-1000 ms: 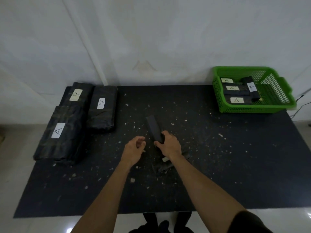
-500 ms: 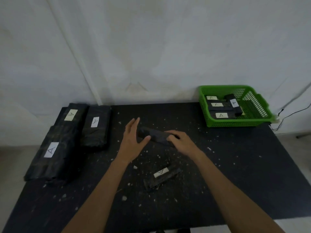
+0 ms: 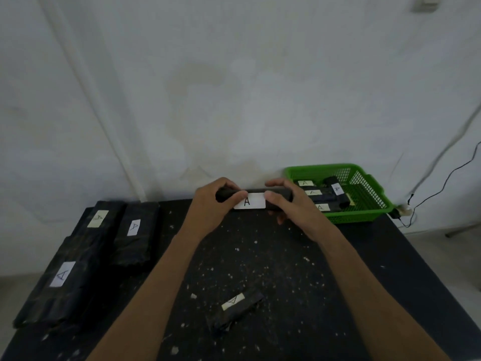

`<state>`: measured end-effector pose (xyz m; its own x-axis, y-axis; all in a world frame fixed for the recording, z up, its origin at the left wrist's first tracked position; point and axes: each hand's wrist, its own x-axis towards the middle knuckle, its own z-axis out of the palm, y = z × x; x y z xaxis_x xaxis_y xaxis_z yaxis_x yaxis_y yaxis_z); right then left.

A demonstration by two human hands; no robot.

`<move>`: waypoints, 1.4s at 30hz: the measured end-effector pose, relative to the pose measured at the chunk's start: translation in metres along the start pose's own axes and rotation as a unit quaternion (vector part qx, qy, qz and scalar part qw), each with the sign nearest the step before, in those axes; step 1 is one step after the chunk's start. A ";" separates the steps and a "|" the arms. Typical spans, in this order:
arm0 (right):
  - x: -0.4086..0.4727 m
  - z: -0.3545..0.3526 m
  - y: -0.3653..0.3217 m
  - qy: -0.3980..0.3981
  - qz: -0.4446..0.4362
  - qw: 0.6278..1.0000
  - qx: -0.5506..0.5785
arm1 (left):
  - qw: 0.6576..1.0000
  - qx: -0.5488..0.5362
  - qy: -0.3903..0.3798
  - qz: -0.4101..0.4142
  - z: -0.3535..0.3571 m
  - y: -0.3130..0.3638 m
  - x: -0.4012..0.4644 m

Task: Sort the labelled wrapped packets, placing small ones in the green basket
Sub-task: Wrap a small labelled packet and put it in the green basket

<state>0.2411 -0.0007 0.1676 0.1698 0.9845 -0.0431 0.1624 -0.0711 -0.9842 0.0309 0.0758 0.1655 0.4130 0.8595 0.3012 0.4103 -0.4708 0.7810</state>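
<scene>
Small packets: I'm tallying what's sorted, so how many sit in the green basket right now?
4 visible in the green basket: three lying side by side, one across them. Others may hide underneath.

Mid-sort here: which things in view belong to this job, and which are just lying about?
Job:
held small packet, in left hand and right hand
small packet on table
green basket
large packets

Lying about:
black cable
white specks
</scene>
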 end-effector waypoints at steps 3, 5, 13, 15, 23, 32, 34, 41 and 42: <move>-0.004 -0.003 -0.005 0.034 -0.039 0.998 0.022 | 0.999 -0.036 0.006 -0.025 0.000 0.008 0.000; -0.006 -0.003 -0.006 0.053 -0.039 0.997 0.043 | 0.997 -0.068 0.005 -0.025 0.001 0.014 -0.002; -0.009 0.003 -0.009 0.072 -0.094 0.992 0.042 | 0.998 -0.060 -0.005 0.007 0.005 0.022 -0.003; -0.011 0.003 -0.008 0.073 -0.094 0.991 0.055 | 0.998 -0.060 -0.007 0.007 0.005 0.023 -0.004; -0.016 0.003 -0.008 0.073 -0.096 0.991 0.055 | 0.997 -0.081 -0.003 0.008 0.006 0.024 -0.010; -0.019 0.003 -0.011 0.064 -0.038 0.989 0.131 | 0.996 -0.085 -0.010 0.010 -0.002 0.023 -0.021; -0.020 0.004 -0.010 0.051 -0.063 0.992 0.100 | 0.993 -0.120 0.016 -0.009 -0.002 0.025 -0.021; -0.018 0.015 -0.011 0.094 -0.093 0.990 0.043 | 0.995 -0.091 0.032 -0.014 -0.009 0.018 -0.018; -0.018 0.016 -0.011 0.096 -0.094 0.990 0.044 | 0.995 -0.089 0.034 -0.016 -0.009 0.017 -0.017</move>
<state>0.2203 -0.0150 0.1763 0.3285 0.9296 0.1669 0.1255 0.1322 -0.9832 0.0233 0.0546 0.1787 0.3441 0.8874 0.3068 0.2697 -0.4064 0.8730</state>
